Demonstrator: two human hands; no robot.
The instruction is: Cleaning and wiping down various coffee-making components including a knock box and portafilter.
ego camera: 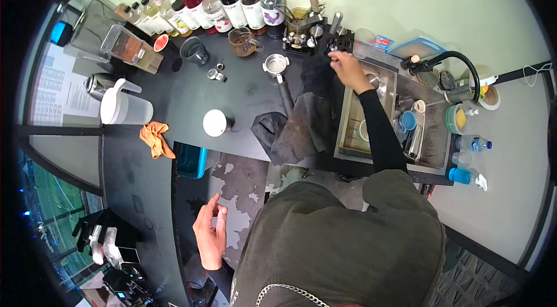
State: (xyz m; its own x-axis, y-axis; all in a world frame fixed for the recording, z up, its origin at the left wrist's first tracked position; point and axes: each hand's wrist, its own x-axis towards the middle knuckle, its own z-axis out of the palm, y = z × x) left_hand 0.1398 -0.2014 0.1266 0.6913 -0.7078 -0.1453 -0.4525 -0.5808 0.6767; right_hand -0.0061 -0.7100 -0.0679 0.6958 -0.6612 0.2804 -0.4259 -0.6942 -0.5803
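My right hand [350, 72] reaches over the left edge of the sink. Its fingers are curled beside a black stand [346, 41] and a metal-handled tool [336, 23]; whether they grip anything cannot be made out. Just left of it a black cloth [314, 74] lies on the counter. A portafilter [276, 64] with a metal basket rests farther left, its black handle partly under a grey cloth [300, 130]. My left hand [210, 232] hangs above the floor, holding nothing, thumb and fingers apart. A white cup [215, 123] stands on the dark counter [187, 102].
Syrup bottles [233, 4] line the wall behind a glass jug [243, 42] and a dark tumbler [194, 51]. The steel sink [428, 102] holds cups and has a black faucet [468, 61]. At left are a white pitcher [126, 104] and an orange cloth [156, 139].
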